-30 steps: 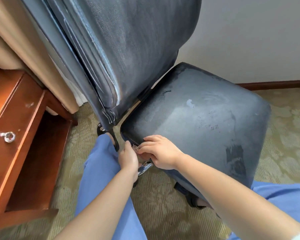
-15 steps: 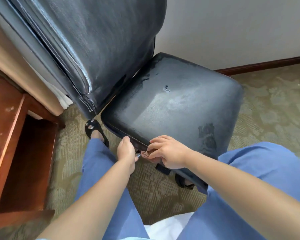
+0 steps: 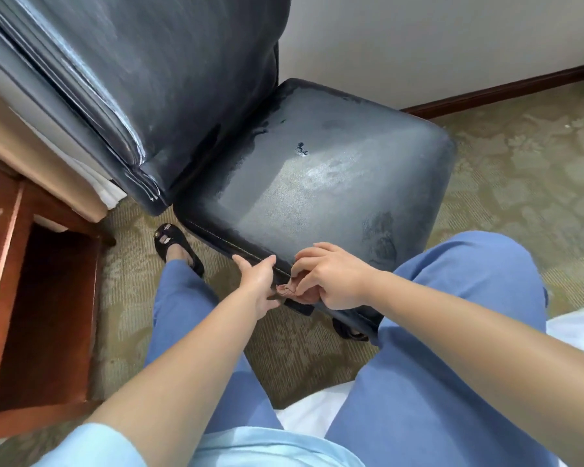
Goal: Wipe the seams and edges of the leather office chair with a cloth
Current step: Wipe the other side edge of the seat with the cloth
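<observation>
Two hands meet at the near edge of the chair seat, on the stitched seam that runs along that edge. Left hand grips the seat rim, thumb up on the seam, other fingers curled under and out of sight. Right hand sits just beside it, fingers bent, pinching a small pinkish-brown cloth against the side of the seat just below the seam; most of the cloth is hidden under the hand. Chair is dark blue-black leather, worn and scuffed, with a small tear near the middle of the seat and a dull patch toward the near right corner. Backrest rises at upper left, its edge folds catching light. Person is seated, blue trousers, knees either side of the seat corner; one foot in a black sandal on the patterned green carpet. Wooden desk at far left, open compartment below. White wall and dark skirting board behind the chair.
</observation>
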